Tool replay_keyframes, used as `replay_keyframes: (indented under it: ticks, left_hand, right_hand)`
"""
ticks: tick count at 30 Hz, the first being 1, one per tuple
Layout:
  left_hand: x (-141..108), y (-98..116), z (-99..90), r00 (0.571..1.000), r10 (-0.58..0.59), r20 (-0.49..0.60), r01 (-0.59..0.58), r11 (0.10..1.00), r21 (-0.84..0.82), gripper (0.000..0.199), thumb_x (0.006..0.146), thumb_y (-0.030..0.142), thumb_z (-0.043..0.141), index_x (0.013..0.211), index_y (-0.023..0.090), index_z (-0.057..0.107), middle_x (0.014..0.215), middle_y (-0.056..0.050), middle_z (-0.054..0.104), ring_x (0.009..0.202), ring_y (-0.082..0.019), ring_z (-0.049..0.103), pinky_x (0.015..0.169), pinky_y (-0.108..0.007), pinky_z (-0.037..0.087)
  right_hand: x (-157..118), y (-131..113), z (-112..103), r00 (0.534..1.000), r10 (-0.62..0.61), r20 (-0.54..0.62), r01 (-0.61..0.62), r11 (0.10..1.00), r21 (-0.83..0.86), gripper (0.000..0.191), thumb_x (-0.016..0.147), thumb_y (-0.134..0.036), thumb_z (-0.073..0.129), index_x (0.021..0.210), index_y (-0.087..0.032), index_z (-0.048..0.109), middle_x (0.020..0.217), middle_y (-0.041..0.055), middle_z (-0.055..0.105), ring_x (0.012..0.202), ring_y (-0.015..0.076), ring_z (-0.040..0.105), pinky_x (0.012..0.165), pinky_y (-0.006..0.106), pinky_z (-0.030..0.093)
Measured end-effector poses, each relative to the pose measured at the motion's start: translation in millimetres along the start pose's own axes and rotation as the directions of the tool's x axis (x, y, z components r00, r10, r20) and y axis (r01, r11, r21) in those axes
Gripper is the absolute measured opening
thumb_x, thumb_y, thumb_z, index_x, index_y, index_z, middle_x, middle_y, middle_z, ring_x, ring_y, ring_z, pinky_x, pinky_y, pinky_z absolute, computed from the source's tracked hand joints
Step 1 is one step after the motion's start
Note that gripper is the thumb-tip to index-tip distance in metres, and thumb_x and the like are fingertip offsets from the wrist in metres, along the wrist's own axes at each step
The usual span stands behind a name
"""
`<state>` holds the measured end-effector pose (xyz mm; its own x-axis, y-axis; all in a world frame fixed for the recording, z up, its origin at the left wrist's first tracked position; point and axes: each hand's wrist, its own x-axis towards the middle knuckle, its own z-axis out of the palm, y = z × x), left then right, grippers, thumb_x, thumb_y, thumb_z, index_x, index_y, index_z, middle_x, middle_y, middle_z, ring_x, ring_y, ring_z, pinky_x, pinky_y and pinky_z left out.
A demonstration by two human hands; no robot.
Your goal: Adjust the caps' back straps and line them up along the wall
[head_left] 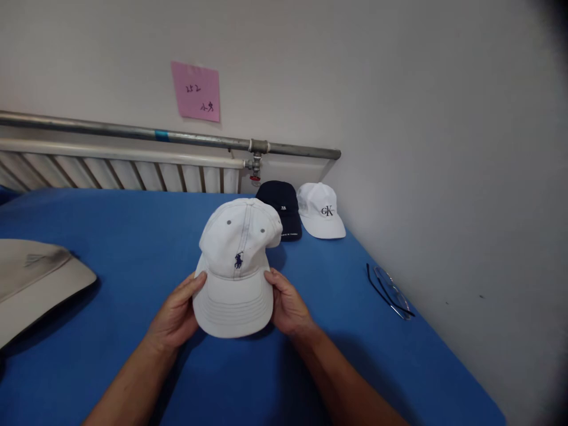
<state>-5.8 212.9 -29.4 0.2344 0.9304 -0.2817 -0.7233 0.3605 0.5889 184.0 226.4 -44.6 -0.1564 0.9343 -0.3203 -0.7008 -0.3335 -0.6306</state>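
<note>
A white baseball cap (pixel 235 248) with a small dark rider logo faces me, its brim toward me. My left hand (pixel 180 310) grips the left side of the brim, thumb on top and fingers underneath, out of sight. On the opposite side of the brim, my right hand (pixel 288 303) holds it the same way. Behind the held cap are a dark cap (pixel 286 204), partly covered by it, and another white cap (pixel 318 207) with black letters. At the left edge lies a beige cap (pixel 38 284), cut off by the frame.
Blue cloth (pixel 142 236) covers the surface. Folded eyeglasses (pixel 390 293) lie near the right wall. Along the back run a metal pipe (pixel 204 139) with a red-handled valve (pixel 255 177) and a white radiator (pixel 168 174). A pink note (pixel 196 92) is stuck on the wall.
</note>
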Motion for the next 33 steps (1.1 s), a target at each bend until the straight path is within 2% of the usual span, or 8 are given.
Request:
replay_keyframes:
  ticks: [2,5,8,10,14,18,24,33]
  left_hand:
    - [0.5,2.2,-1.5,1.000,-0.002,-0.014,0.002,1.000,-0.031,0.021,0.065,0.023,0.082,0.085,0.019,0.078,0.090,-0.006,0.078,0.097,-0.031,0.070,0.088,-0.034,0.058]
    - [2.3,7.1,-6.8,0.999,-0.007,-0.041,0.004,0.997,-0.080,0.020,0.067,0.021,0.079,0.086,0.017,0.078,0.089,-0.006,0.078,0.095,-0.031,0.071,0.090,-0.036,0.057]
    - [3.9,11.6,-12.3,0.997,-0.026,-0.071,0.017,0.993,-0.118,0.012,0.076,0.019,0.068,0.083,0.015,0.077,0.082,-0.008,0.078,0.092,-0.031,0.072,0.091,-0.039,0.056]
    - [4.5,13.3,-14.0,0.995,-0.023,-0.095,0.010,0.990,-0.139,0.020,0.082,0.016,0.058,0.083,0.013,0.077,0.079,-0.009,0.078,0.092,-0.030,0.072,0.091,-0.040,0.056]
    - [4.3,14.0,-13.5,0.995,-0.007,-0.104,-0.011,0.986,-0.169,0.033,0.090,0.014,0.043,0.084,0.012,0.076,0.076,-0.010,0.078,0.088,-0.027,0.073,0.090,-0.039,0.056]
    - [3.3,15.0,-14.4,0.999,-0.020,-0.041,0.012,0.985,-0.174,0.033,0.090,0.012,0.042,0.084,0.012,0.075,0.072,-0.008,0.077,0.085,-0.025,0.074,0.092,-0.038,0.054]
    - [4.7,17.0,-20.8,1.000,-0.018,-0.009,0.016,0.989,-0.150,0.029,0.088,0.010,0.045,0.086,0.010,0.074,0.073,-0.007,0.077,0.082,-0.024,0.074,0.093,-0.035,0.053]
    - [4.7,14.8,-14.2,0.992,0.011,-0.128,-0.035,0.982,-0.185,0.026,0.084,0.007,0.049,0.082,0.008,0.075,0.072,-0.011,0.077,0.078,-0.026,0.074,0.094,-0.037,0.053]
  right_hand:
    - [-2.9,-1.5,0.7,1.000,-0.006,0.016,0.006,0.999,-0.042,0.021,0.059,-0.025,0.080,0.070,-0.020,0.063,0.071,-0.0051,0.071,0.066,0.0112,0.063,0.063,0.022,0.049]
    - [-8.7,-4.2,2.6,0.997,0.011,0.070,-0.002,0.991,-0.133,0.016,0.063,-0.026,0.075,0.073,-0.019,0.064,0.064,-0.0044,0.067,0.054,0.0099,0.058,0.050,0.020,0.044]
    - [-13.3,-5.7,4.3,0.991,0.025,0.134,0.005,0.976,-0.217,0.014,0.063,-0.026,0.071,0.073,-0.018,0.064,0.053,-0.0047,0.061,0.041,0.0083,0.049,0.039,0.019,0.035]
    - [-14.8,-5.4,4.8,0.987,0.025,0.161,0.017,0.966,-0.257,0.013,0.062,-0.025,0.068,0.072,-0.017,0.064,0.048,-0.0054,0.058,0.037,0.0074,0.045,0.036,0.018,0.031]
    - [-14.5,-3.4,4.0,0.985,0.026,0.171,0.028,0.952,-0.306,0.014,0.061,-0.024,0.065,0.073,-0.018,0.063,0.046,-0.0057,0.058,0.037,0.0071,0.044,0.035,0.018,0.031]
    - [-12.4,-1.8,2.4,0.988,0.019,0.152,0.032,0.944,-0.328,0.012,0.061,-0.024,0.065,0.071,-0.019,0.060,0.045,-0.0064,0.057,0.037,0.0070,0.044,0.036,0.018,0.031]
    - [-11.3,-1.2,2.0,0.990,0.040,0.135,0.010,0.937,-0.350,0.012,0.059,-0.023,0.065,0.067,-0.019,0.058,0.043,-0.0069,0.053,0.037,0.0065,0.042,0.035,0.018,0.029]
    - [-10.6,0.5,2.0,0.991,0.057,0.118,-0.012,0.936,-0.351,0.011,0.060,-0.022,0.062,0.067,-0.020,0.054,0.042,-0.0081,0.049,0.037,0.0059,0.037,0.035,0.017,0.025]
